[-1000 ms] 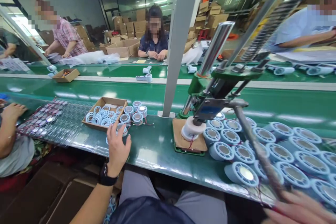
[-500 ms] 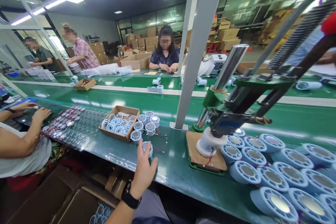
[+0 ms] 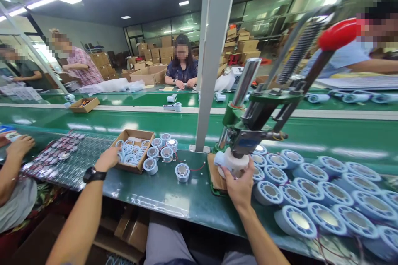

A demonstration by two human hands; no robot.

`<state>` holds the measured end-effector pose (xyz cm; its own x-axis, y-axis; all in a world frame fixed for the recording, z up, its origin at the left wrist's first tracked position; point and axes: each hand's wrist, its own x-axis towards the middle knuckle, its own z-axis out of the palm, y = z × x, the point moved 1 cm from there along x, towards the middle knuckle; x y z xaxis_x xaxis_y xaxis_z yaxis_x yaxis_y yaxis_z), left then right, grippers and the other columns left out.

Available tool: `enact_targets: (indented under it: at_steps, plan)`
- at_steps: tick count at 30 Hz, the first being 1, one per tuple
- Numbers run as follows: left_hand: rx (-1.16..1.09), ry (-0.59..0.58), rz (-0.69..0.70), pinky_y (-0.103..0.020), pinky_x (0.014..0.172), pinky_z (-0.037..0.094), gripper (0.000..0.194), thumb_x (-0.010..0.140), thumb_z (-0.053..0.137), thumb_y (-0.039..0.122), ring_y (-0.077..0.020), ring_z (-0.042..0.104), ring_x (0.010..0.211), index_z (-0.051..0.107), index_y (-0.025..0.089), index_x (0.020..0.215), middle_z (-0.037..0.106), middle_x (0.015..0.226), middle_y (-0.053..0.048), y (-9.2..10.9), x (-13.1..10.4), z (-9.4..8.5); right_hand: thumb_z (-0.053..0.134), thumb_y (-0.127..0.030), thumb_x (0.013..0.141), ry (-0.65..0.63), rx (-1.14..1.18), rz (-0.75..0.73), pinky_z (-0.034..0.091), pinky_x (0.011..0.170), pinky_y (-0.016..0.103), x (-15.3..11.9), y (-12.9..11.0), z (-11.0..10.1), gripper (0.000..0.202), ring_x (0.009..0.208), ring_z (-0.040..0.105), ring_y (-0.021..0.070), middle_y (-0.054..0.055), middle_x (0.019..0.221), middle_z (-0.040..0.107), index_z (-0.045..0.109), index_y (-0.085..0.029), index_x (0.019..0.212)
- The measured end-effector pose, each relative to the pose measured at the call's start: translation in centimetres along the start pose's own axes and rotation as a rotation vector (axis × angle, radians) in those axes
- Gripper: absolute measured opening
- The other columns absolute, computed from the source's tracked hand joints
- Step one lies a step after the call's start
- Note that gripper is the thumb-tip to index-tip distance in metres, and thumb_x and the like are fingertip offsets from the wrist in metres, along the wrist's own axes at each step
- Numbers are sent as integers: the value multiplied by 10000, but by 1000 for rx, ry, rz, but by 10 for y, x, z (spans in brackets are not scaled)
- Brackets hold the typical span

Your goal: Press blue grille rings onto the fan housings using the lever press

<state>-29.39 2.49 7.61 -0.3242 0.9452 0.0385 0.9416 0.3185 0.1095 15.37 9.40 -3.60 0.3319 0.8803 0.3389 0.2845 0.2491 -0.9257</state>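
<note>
One blue housing point(image 3: 220, 158) sits at the press, tilted, right beside the white press block point(image 3: 238, 161) and over the cardboard-topped base point(image 3: 217, 176). Right hand point(image 3: 239, 186) is clamped on the housing, thumb on the left, fingers round the far right side; grip looks firm, but block and fingers hide part of it. Press lever is angled up, red knob point(image 3: 338, 33) on top, no hand on it.

Left hand point(image 3: 108, 159), watch on wrist, is at the left edge of the small carton point(image 3: 132, 168), fingers at the light-blue rings point(image 3: 133, 149) inside. Can't tell if they're pinched on one.

Between carton and press: single capped unit point(image 3: 182, 172) standing alone, red lead trailing right. Several more bunched against the carton's right side. Right of press: big batch of finished-looking units point(image 3: 311, 188) in rows. Far left: wired boards point(image 3: 56, 153), then a co-worker's hand point(image 3: 21, 147).
</note>
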Motion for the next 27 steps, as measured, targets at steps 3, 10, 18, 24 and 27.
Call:
enact_targets:
  at_steps: [3,10,18,24,27]
  plan:
    - [54,-71,-32,-382,820,527,399,663,541,-26,-335,714,913,714,84,1005,749,922,-184,-17,7,-1,695,-579,711,44,37,-4,415,1084,474,-10,-8,-1,979,1247,537,314,188,1412,479,307,-136,1493]
    - [34,134,-118,-335,882,496,376,866,438,222,-293,683,1033,677,146,1146,738,1090,-145,-20,0,-7,800,-467,706,-291,755,592,498,976,392,-98,-38,-18,902,1173,572,251,126,1366,529,365,-245,1465]
    - [-529,253,-112,-344,804,570,514,732,528,497,-251,710,868,702,177,1095,763,989,-76,38,-43,12,755,-497,713,-1013,1388,954,545,711,289,-133,-53,-35,782,834,695,222,61,983,666,455,-273,1399]
    - [-578,26,264,-360,809,588,395,743,537,540,-270,721,859,747,272,944,776,938,-23,105,-80,118,424,-804,779,-709,1061,656,467,528,214,-98,-52,-89,776,655,596,138,83,970,608,512,-244,1309]
    - [-507,200,317,-450,942,539,381,800,464,489,-304,685,972,715,257,969,751,1001,-61,119,-83,148,319,-803,798,-264,559,273,530,699,359,-48,-54,-155,833,816,617,214,145,1079,585,461,-207,1362]
